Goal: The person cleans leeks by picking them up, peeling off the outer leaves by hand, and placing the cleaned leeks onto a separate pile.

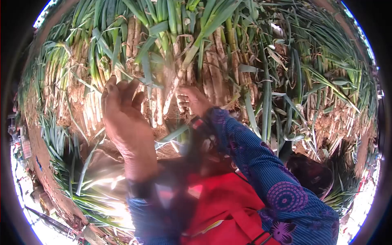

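Long green onions with white stalks [212,75] lie in a thick row before me, their green leaves pointing away. My left hand [124,118] is raised over the stalks at centre left, fingers apart and slightly curled, with nothing seen in it. Near the middle, my right hand [194,100] has its fingers curled closed beside the lower end of a pale stalk [171,92]. What those fingers hold, if anything, is too small to make out.
More onion bundles [335,94] spread to the right, with others [61,90] at the left. Loose green leaves [94,204] lie at the lower left near a pale, sunlit sheet [104,171]. Red cloth [224,204] covers my front.
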### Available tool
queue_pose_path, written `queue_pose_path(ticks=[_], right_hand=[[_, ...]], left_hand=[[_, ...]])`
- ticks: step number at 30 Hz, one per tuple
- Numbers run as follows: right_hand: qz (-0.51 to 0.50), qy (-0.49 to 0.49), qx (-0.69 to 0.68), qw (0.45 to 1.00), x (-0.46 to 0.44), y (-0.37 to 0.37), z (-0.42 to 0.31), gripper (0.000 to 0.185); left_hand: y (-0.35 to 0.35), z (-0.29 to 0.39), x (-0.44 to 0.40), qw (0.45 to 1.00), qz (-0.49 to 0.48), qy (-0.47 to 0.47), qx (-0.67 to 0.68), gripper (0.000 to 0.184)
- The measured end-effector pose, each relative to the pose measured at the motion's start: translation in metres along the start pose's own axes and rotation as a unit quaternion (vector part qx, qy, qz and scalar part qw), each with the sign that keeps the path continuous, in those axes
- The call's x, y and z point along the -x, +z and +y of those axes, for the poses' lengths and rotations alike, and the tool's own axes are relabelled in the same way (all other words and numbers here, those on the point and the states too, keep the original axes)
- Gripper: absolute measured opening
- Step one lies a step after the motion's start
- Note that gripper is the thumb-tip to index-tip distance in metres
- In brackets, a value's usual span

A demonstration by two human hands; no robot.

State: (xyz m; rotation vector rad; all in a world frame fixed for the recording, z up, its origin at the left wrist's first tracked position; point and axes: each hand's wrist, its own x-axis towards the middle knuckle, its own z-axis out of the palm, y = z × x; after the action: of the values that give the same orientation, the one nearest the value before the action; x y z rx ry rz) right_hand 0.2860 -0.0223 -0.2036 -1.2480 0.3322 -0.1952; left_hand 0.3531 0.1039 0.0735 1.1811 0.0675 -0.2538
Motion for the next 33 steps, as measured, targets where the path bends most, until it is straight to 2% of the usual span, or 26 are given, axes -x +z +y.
queue_pose_path(ticks=[4, 7, 9, 10, 13, 14, 17, 18, 21, 24, 25, 28, 29, 33], right_hand=[[0.045, 0.112, -0.088, 0.989, -0.027, 0.026, 0.031, 0.059], [0.046, 0.072, -0.043, 0.995, -0.061, 0.008, 0.103, 0.045], [0.109, 0.189, -0.246, 0.944, -0.056, 0.020, 0.047, 0.050], [0.162, 0.171, -0.200, 0.951, -0.050, 0.027, 0.027, 0.059], [0.087, 0.160, -0.352, 0.918, -0.047, 0.028, -0.016, 0.060], [0.118, 0.160, -0.366, 0.909, -0.038, 0.038, -0.046, 0.045], [-0.051, -0.044, -0.510, 0.858, -0.020, 0.015, -0.042, 0.035], [0.150, 0.018, -0.529, 0.835, -0.013, 0.022, -0.058, 0.032], [0.257, 0.052, -0.391, 0.882, 0.043, -0.011, -0.084, 0.029], [0.333, 0.110, -0.313, 0.882, 0.114, -0.026, -0.109, 0.028], [0.329, 0.100, -0.298, 0.890, 0.137, -0.030, -0.113, 0.029], [0.308, 0.058, -0.220, 0.924, 0.204, -0.039, -0.121, 0.032], [0.324, 0.059, -0.188, 0.925, 0.224, -0.034, -0.128, 0.031], [0.373, 0.076, -0.080, 0.921, 0.295, 0.000, -0.160, 0.029]], left_hand=[[-0.001, -0.001, -0.003, 1.000, -0.010, -0.004, -0.018, 0.035], [-0.002, -0.002, -0.005, 1.000, -0.023, -0.009, -0.015, 0.036], [-0.003, -0.003, -0.005, 1.000, -0.027, -0.009, -0.010, 0.036], [-0.004, -0.003, -0.005, 0.999, -0.031, -0.012, 0.000, 0.033], [-0.008, -0.003, -0.006, 0.999, -0.032, -0.019, 0.012, 0.032], [-0.008, -0.004, -0.005, 0.999, -0.036, -0.022, 0.011, 0.031], [-0.010, -0.004, -0.003, 0.998, -0.059, -0.029, 0.004, 0.031], [-0.009, -0.005, -0.001, 0.997, -0.075, -0.033, 0.002, 0.030], [-0.003, -0.014, 0.003, 0.989, -0.133, -0.060, -0.001, 0.031], [0.008, -0.024, 0.012, 0.977, -0.184, -0.103, -0.042, 0.030], [0.013, -0.031, 0.017, 0.973, -0.193, -0.119, -0.048, 0.023], [0.030, -0.058, 0.033, 0.940, -0.283, -0.168, -0.089, 0.020], [0.043, -0.060, 0.047, 0.929, -0.284, -0.191, -0.139, 0.019], [0.067, -0.095, 0.081, 0.862, -0.392, -0.250, -0.199, 0.027]])
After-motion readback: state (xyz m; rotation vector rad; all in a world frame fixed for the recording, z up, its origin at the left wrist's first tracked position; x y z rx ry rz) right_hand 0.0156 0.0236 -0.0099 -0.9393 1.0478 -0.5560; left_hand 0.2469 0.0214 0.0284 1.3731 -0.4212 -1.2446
